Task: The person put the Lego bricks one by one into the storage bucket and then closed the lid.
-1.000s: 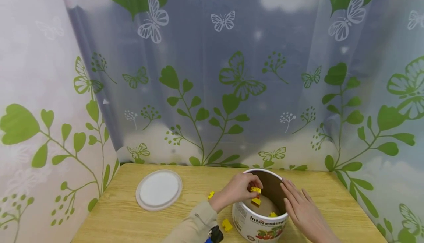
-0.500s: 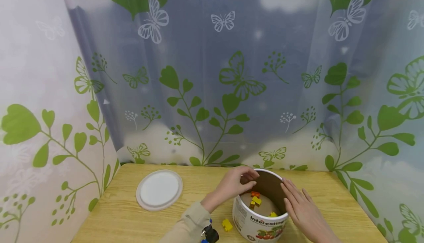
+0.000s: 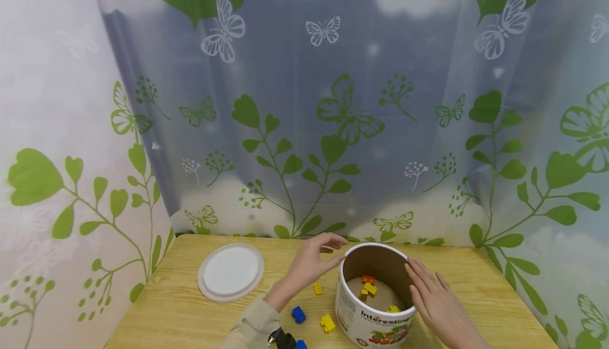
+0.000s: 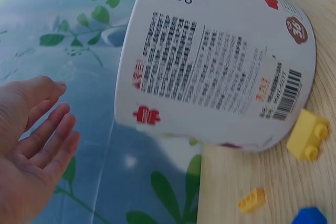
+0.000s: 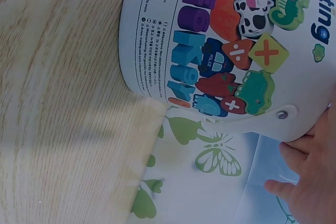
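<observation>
The head view looks forward and down, the tub [image 3: 371,321] at five o'clock; both wrist views face it closer.

Shows a grey-blue curtain [image 3: 295,74] at the back, softly creased, printed with green leafy sprays [image 3: 247,111] and green and white butterflies [image 3: 323,30]. Continues the print on a paler left panel [image 3: 71,121] and right panel [image 3: 571,232]. Includes a light wood-grain tabletop [image 3: 162,306] below, softly lit.
</observation>
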A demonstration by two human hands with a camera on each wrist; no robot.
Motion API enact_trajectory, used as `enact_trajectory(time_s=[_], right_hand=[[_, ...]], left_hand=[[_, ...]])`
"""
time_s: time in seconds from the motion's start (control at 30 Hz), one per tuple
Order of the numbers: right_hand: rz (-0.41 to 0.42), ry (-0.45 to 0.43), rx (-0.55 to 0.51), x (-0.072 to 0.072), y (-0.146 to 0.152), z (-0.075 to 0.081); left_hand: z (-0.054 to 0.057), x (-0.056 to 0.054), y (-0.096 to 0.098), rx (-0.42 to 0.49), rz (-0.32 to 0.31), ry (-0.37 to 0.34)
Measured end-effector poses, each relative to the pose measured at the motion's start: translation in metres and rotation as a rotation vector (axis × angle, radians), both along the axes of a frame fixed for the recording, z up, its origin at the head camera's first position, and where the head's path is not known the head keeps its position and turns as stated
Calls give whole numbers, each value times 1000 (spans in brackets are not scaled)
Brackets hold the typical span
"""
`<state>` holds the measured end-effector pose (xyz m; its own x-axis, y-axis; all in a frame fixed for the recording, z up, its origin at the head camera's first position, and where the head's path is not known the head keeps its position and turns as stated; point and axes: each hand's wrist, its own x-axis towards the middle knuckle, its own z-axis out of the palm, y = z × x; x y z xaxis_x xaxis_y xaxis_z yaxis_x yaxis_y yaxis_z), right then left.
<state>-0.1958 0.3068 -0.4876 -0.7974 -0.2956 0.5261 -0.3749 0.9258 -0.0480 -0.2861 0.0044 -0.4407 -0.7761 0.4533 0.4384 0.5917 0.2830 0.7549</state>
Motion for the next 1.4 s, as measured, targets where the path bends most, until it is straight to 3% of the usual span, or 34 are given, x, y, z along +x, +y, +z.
enact_trajectory(time_s=[0.27,0.47,0.73,1.1,1.4], right_hand=[[21,32,8,-1,1,-1],[23,43,9,0,2,-2],[10,18,-17,0,0,-1],[21,27,-8,-1,0,-2],[1,-4,-18,-2,1,-2]], left_hand=[[-14,2,-35,29,37,-36],[-31,6,-59,6,90,-28],[-55,11,-82,-12,117,-85],[-95,30,-113,-62,90,-220],[-108,46,-129,-110,17,-313]])
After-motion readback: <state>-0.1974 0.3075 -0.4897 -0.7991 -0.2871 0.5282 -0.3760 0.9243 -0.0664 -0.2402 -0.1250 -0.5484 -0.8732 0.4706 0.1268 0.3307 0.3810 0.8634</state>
